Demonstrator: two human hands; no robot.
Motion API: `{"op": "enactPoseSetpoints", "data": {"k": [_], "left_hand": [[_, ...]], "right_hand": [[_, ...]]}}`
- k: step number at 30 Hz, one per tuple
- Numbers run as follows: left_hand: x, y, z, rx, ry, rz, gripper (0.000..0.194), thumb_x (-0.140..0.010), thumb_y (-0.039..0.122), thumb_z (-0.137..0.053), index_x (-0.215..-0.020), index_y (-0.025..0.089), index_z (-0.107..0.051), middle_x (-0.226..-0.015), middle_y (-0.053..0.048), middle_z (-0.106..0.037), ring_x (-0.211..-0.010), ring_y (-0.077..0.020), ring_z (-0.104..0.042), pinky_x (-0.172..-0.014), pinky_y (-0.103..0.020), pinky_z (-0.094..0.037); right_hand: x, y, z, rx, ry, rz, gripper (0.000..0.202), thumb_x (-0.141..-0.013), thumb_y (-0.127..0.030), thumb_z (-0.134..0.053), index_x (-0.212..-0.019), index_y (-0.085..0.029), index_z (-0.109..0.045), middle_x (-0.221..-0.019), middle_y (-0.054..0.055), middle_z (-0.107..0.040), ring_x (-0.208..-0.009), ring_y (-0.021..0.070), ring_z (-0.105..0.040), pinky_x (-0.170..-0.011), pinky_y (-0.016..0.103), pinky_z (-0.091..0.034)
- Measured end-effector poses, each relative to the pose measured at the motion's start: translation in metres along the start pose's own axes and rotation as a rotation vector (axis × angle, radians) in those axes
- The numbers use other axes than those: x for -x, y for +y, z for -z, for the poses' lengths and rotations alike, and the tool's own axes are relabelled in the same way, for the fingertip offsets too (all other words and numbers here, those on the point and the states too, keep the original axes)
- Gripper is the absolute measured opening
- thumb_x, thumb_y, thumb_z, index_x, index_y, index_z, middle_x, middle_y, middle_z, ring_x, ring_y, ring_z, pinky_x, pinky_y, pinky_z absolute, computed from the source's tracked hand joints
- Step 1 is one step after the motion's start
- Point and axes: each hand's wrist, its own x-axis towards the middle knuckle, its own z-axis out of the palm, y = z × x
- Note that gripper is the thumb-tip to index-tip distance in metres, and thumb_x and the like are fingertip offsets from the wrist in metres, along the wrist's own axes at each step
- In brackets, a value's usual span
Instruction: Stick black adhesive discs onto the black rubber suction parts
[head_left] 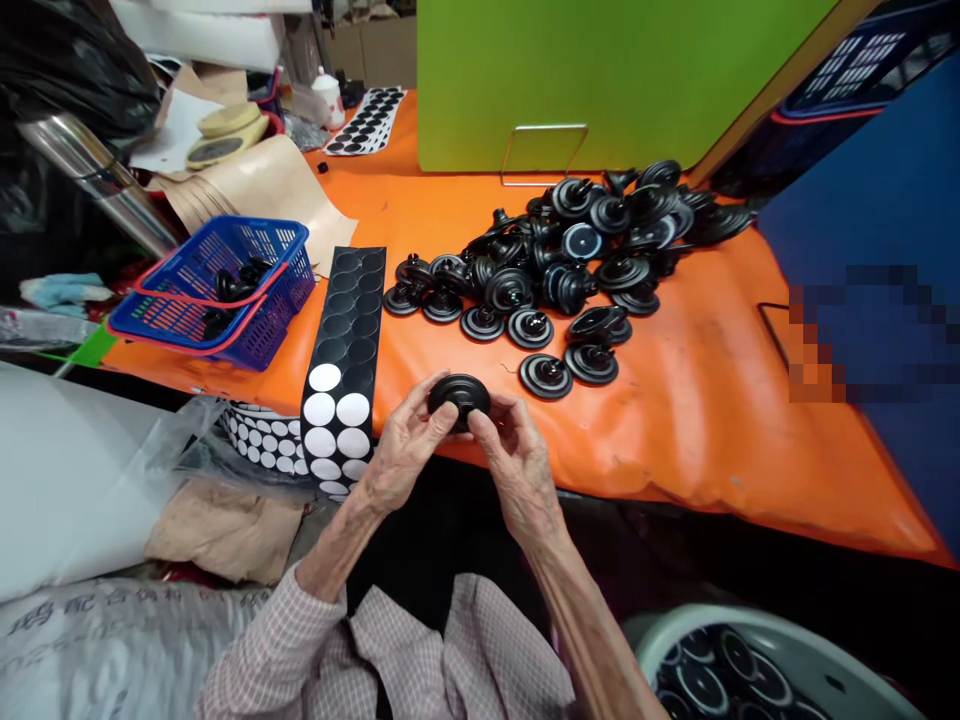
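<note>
Between both hands, over the table's front edge, is a round black disc-shaped part (459, 392) with a raised centre. My left hand (411, 440) grips its left side, thumb on the near face. My right hand (514, 455) pinches the right side, its thumb close to the other thumb. Left of my hands a strip of round stickers (349, 320) hangs over the edge; its upper rows are black, its lower circles white. Beyond my hands lies a heap of similar black discs (510, 290), many with a stem pointing up.
A blue basket (285, 290) with red handles holds a few black parts. At the back stands a green board (600, 80) with a wire stand (544, 155). A pale tub (652, 640) of discs is low on the right. A steel flask (105, 180) leans at left.
</note>
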Motion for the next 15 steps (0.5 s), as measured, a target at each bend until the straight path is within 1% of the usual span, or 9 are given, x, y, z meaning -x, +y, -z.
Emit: {"op": "enactPoseSetpoints", "data": {"k": [2, 4, 6, 8, 10, 12, 13, 15], "left_hand": [[-0.004, 0.003, 0.003, 0.071, -0.012, 0.06, 0.046, -0.081, 0.038, -0.068, -0.119, 0.017, -0.053, -0.117, -0.01, -0.065, -0.105, -0.0217, -0.064, -0.087, -0.034, -0.053], [-0.006, 0.008, 0.008, 0.049, -0.032, 0.084, 0.039, -0.08, 0.036, -0.07, -0.111, 0.016, -0.059, -0.109, -0.007, -0.068, -0.104, -0.0195, -0.063, -0.09, -0.031, -0.05], [-0.007, 0.013, 0.013, -0.038, -0.075, 0.096, 0.034, -0.077, 0.035, -0.072, -0.104, 0.015, -0.064, -0.103, -0.005, -0.069, -0.101, -0.0175, -0.062, -0.091, -0.028, -0.047], [-0.006, 0.016, 0.015, -0.092, -0.089, 0.106, 0.034, -0.076, 0.038, -0.073, -0.1, 0.015, -0.066, -0.099, -0.005, -0.069, -0.097, -0.0165, -0.062, -0.09, -0.027, -0.046], [-0.005, 0.017, 0.014, -0.081, -0.075, 0.09, 0.037, -0.073, 0.041, -0.075, -0.098, 0.015, -0.065, -0.097, -0.005, -0.069, -0.096, -0.0165, -0.062, -0.09, -0.028, -0.045], [-0.003, 0.016, 0.009, -0.061, -0.051, 0.055, 0.04, -0.068, 0.039, -0.079, -0.097, 0.016, -0.062, -0.099, -0.005, -0.069, -0.099, -0.0173, -0.061, -0.092, -0.029, -0.045], [-0.002, 0.016, 0.007, -0.071, -0.049, 0.038, 0.041, -0.067, 0.036, -0.08, -0.098, 0.016, -0.062, -0.1, -0.005, -0.068, -0.1, -0.0179, -0.061, -0.093, -0.03, -0.045], [0.0, 0.016, 0.005, -0.136, -0.061, 0.007, 0.04, -0.066, 0.033, -0.08, -0.099, 0.017, -0.062, -0.101, -0.004, -0.067, -0.102, -0.0189, -0.06, -0.092, -0.03, -0.045]], "right_hand": [[-0.001, 0.0, 0.002, 0.018, 0.02, -0.035, 0.037, -0.08, -0.052, -0.064, -0.099, -0.021, -0.055, -0.096, 0.004, -0.065, -0.088, 0.0177, -0.063, -0.08, 0.034, -0.055], [-0.001, -0.002, 0.006, 0.039, 0.017, -0.047, 0.044, -0.077, -0.053, -0.067, -0.105, -0.021, -0.055, -0.102, 0.005, -0.064, -0.089, 0.0174, -0.063, -0.083, 0.034, -0.055], [0.0, -0.006, 0.009, 0.034, -0.041, -0.05, 0.051, -0.076, -0.051, -0.068, -0.116, -0.023, -0.053, -0.111, 0.006, -0.061, -0.092, 0.0173, -0.063, -0.084, 0.035, -0.055], [0.0, -0.009, 0.011, 0.008, -0.109, -0.06, 0.05, -0.077, -0.049, -0.068, -0.118, -0.024, -0.054, -0.113, 0.006, -0.062, -0.096, 0.0179, -0.063, -0.084, 0.035, -0.055], [0.001, -0.01, 0.009, -0.022, -0.121, -0.055, 0.043, -0.078, -0.048, -0.067, -0.11, -0.022, -0.058, -0.109, 0.006, -0.065, -0.098, 0.0189, -0.063, -0.086, 0.035, -0.055], [0.004, -0.008, 0.006, -0.062, -0.066, -0.026, 0.038, -0.078, -0.048, -0.067, -0.105, -0.023, -0.057, -0.107, 0.006, -0.066, -0.099, 0.019, -0.063, -0.087, 0.035, -0.054], [0.005, -0.006, 0.005, -0.084, -0.047, -0.01, 0.037, -0.079, -0.048, -0.066, -0.105, -0.024, -0.055, -0.108, 0.006, -0.065, -0.1, 0.0188, -0.063, -0.088, 0.035, -0.054], [0.007, -0.002, 0.004, -0.121, -0.057, 0.006, 0.041, -0.081, -0.05, -0.063, -0.112, -0.026, -0.052, -0.112, 0.005, -0.065, -0.105, 0.0189, -0.063, -0.089, 0.034, -0.054]]}}
